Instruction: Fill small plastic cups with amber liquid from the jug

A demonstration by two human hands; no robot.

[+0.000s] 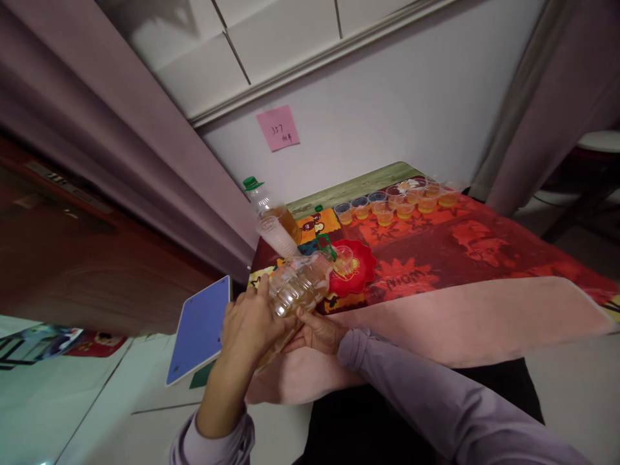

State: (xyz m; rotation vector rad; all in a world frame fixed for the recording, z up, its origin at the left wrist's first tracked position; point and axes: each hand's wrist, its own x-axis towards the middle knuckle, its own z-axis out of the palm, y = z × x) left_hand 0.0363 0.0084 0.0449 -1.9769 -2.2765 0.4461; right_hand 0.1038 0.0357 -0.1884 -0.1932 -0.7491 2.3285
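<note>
My left hand (249, 321) grips the side of a large clear plastic bottle (300, 284) holding a pale yellow-brown liquid. From below, my right hand (317, 332) is closed around the bottle's lower side, its fingers partly hidden. The bottle is tilted, with its neck and green handle (325, 245) toward a clear plastic cup (343, 260). That cup stands on a red scalloped plate (365, 274). I cannot tell whether liquid is flowing. Behind the bottle leans a stack of clear cups (278, 236).
A second bottle (285, 219) with a green cap stands at the table's back left, near a loose green cap (318, 208). Several cups of yellow liquid (385, 214) line the back. A patterned red cloth (431, 258) covers the table. A blue board (201, 329) is at left.
</note>
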